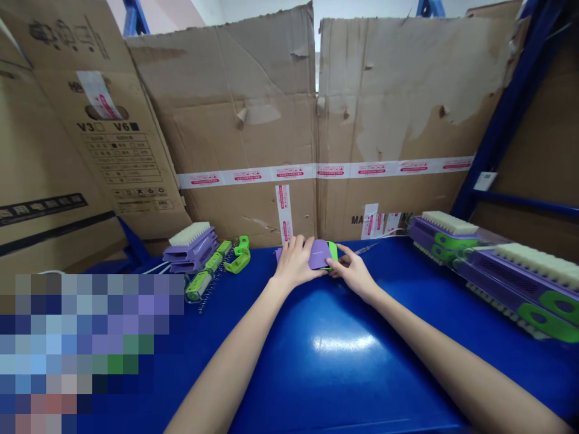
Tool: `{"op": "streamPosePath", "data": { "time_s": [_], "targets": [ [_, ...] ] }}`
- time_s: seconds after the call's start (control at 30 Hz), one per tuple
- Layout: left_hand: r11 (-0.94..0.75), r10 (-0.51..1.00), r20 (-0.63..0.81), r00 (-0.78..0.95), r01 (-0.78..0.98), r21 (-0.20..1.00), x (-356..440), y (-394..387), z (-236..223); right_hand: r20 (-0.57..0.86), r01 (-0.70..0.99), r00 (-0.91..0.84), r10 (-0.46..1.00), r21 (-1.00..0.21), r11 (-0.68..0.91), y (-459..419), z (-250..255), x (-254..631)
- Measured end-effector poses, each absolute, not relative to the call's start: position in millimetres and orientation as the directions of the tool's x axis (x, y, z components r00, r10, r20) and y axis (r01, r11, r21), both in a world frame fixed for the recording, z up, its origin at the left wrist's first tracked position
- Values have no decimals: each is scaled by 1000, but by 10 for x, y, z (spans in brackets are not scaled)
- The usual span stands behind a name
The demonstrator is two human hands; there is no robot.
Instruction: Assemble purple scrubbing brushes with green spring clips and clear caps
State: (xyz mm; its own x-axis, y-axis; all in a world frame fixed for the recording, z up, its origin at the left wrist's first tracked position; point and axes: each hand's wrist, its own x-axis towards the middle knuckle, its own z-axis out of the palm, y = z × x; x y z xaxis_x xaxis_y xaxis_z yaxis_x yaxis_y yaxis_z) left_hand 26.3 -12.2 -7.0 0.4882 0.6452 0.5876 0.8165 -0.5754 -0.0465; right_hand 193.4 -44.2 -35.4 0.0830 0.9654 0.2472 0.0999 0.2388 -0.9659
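Note:
Both my hands meet at the far middle of the blue table (344, 361). My left hand (295, 264) wraps its fingers round the left side of a purple brush body (319, 253). My right hand (351, 271) pinches the green part (333, 252) at the right end of that same body. The underside of the piece is hidden by my fingers.
A stack of purple brushes with white bristles (192, 244) lies at the left, beside green handles (239, 256) and metal springs (211, 282). A long row of assembled purple and green brushes (497, 265) runs along the right. Cardboard boxes (316, 120) wall the back; a blurred patch covers the lower left.

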Motion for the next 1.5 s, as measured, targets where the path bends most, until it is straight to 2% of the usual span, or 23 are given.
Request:
{"op": "streamPosePath", "data": {
  "time_s": [0.13, 0.33, 0.6, 0.93, 1.07, 1.27, 1.5],
  "targets": [
    [-622, 586, 648, 487, 783, -25, 220, -144, -94, 391, 196, 34, 920, -905, 377, -432, -409, 1935],
    [-711, 516, 630, 580, 701, -64, 142, -167, -109, 443, 334, -31, 896, -840, 427, -441, -397, 1976],
    [-692, 573, 596, 562, 722, -15, 162, -215, -96, 466, 296, 47, 884, -852, 433, -459, -370, 1953],
    [-642, 560, 680, 473, 767, -4, 167, -240, -159, 569, 374, 165, 806, -792, 483, -605, -296, 1819],
    [-657, 551, 642, 532, 752, -60, 207, -250, -221, 617, 375, 155, 771, -759, 532, -617, -278, 1821],
    [-649, 562, 654, 506, 760, -31, 219, -221, -257, 559, 350, 211, 801, -809, 472, -562, -270, 1892],
    [-659, 553, 646, 526, 750, -47, 176, -183, -263, 563, 359, 100, 820, -789, 498, -554, -287, 1916]
  ]
}}
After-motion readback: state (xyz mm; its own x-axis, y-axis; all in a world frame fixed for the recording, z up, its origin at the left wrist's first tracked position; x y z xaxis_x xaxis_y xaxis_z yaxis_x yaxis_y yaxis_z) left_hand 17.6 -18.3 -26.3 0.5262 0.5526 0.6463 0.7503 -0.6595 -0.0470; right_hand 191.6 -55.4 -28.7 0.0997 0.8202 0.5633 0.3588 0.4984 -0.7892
